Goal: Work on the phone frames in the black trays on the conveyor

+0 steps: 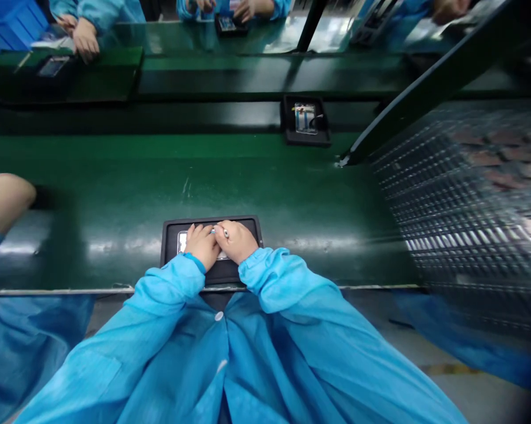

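Observation:
In front of me, at the front edge of the green bench, lies a black tray (171, 227) with a raised rim. In it is a flat, silvery, phone-sized device (182, 241), mostly covered by my hands. My left hand (202, 244) rests on this device, fingers stretched forward and its thumb side close to the other hand. My right hand (236, 240) is closed around a slim pen-like tool (225, 234), whose round end shows between the fingers. The tool's tip and its exact kind are hidden.
Beyond my tray, another black tray (307, 139) holds a similar device. A metal post (393, 121) and a blurred wire rack (402, 206) stand to the right. A co-worker's arm (7, 200) reaches in from the left. Other people's hands (86, 40) work across the bench.

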A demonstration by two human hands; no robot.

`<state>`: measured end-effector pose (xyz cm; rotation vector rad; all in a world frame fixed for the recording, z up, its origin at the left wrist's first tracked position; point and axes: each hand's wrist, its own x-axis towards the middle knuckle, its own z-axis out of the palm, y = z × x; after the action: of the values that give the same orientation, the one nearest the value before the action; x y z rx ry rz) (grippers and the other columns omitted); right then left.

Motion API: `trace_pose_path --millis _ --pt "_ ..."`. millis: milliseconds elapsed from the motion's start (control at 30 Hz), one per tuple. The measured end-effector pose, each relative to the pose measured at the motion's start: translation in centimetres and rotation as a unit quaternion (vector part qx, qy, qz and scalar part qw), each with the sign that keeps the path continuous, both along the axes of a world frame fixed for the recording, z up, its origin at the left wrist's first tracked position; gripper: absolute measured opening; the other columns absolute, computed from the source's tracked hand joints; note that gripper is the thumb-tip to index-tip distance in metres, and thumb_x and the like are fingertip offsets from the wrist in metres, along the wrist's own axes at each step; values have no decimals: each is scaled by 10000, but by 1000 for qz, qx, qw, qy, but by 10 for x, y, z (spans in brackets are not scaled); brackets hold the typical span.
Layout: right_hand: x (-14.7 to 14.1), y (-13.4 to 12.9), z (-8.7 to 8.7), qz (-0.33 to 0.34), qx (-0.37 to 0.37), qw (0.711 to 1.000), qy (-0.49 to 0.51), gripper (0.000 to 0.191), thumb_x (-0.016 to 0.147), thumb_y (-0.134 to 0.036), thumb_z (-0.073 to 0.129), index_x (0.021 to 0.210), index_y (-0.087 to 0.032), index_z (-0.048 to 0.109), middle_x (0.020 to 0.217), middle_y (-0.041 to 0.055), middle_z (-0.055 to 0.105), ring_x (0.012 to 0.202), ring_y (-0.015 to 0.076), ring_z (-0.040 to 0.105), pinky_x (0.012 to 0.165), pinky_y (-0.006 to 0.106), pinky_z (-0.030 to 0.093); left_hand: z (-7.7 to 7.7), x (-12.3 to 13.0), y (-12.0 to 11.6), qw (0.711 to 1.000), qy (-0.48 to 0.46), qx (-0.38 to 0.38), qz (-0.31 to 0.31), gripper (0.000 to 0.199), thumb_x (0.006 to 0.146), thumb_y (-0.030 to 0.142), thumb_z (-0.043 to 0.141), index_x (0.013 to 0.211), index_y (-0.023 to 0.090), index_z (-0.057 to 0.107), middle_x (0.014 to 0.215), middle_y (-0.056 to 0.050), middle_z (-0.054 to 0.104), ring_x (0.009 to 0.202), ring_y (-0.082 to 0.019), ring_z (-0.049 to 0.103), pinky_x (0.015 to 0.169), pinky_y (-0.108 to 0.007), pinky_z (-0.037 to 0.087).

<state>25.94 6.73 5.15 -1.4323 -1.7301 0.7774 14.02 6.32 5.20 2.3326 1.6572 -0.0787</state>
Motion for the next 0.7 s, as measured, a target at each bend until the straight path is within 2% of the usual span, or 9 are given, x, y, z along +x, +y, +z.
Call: trace_pose_path --millis 67,100,167,233,300,433,533,700 --pt "2 -3 -4 -81 -33 994 62 224 795 -384 426 727 -205 544 699 26 608 677 166 596 655 276 466 -1 -1 1 1000 -5 9 3 291 834 317 386 1005 278 617 1146 -32 529 1102 -256 407 1027 -475 210" --pt "3 -4 -6 -138 -61 983 108 267 806 -428 399 763 -202 534 706 21 611 630 153 595 604 262 471 -2 -2 2 1000 -9 16 5 294 839 344 381 1005 291 618 1149 -28 528 1104 -254 406 1025 -472 214" --pt "5 -7 -9 -246 -118 940 206 352 821 -503 336 841 -193 502 703 11 614 498 118 567 486 230 459 -2 -3 3 1000 -17 22 9 300 844 370 374 1011 306 614 1145 -23 533 1099 -243 410 1022 -462 221" --pt "6 -9 -11 -306 -149 901 270 393 824 -537 307 881 -186 472 694 3 614 396 87 520 402 200 430 -2 -2 5 1000 -21 15 13 290 842 355 381 998 303 621 1142 -17 538 1093 -229 416 1022 -444 227" --pt "6 -10 -12 -310 -143 893 292 381 819 -537 333 885 -186 466 693 -3 614 377 72 510 379 176 419 -1 -2 7 1000 -18 7 21 272 835 337 400 973 299 631 1134 -11 543 1083 -220 423 1018 -429 234" --pt "5 -12 -11 -294 -130 899 298 359 812 -520 373 889 -184 473 675 -7 609 398 71 524 381 162 426 0 -2 6 1000 -12 15 14 267 831 373 414 988 317 622 1126 -9 540 1072 -227 422 1008 -434 238" --pt "5 -12 -10 -290 -138 898 301 358 819 -508 364 905 -179 472 681 -2 610 403 71 525 384 165 430 -2 -3 1 1000 -8 30 -2 288 833 401 411 1048 335 590 1157 -22 517 1092 -241 401 1012 -457 217" --pt "5 -12 -11 -283 -144 898 304 350 814 -494 379 926 -177 476 693 1 612 430 70 536 385 153 421 -7 -2 -3 998 4 55 -3 297 851 400 369 1034 342 595 1146 -25 517 1079 -238 405 1012 -464 210"
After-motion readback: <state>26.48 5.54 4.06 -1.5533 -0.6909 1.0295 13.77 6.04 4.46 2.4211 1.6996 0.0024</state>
